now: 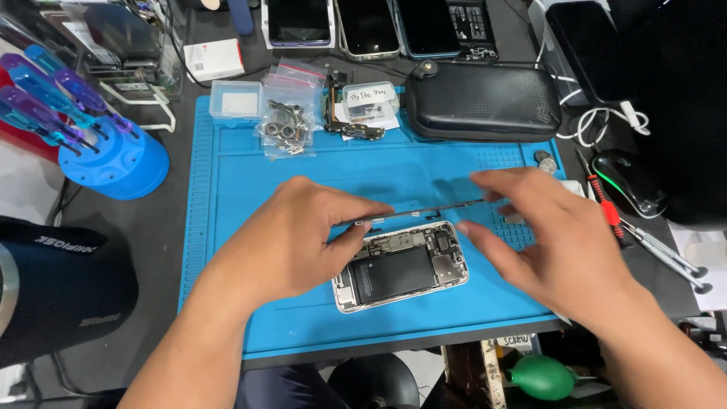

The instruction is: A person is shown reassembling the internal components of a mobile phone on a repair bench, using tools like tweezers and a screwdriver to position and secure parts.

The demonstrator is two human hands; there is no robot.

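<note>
In the middle of the frame, the left hand and the right hand are holding a thin screen panel edge-on, fingers pinching its two ends. It is hovering just above an opened phone, which is lying on the blue mat.

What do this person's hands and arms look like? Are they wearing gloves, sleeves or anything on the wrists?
Both are bare: the left hand and right hand wear no gloves, and no rings, watch or wristband show. The forearms are uncovered as far as the picture's edge, with no sleeves in sight.
</note>
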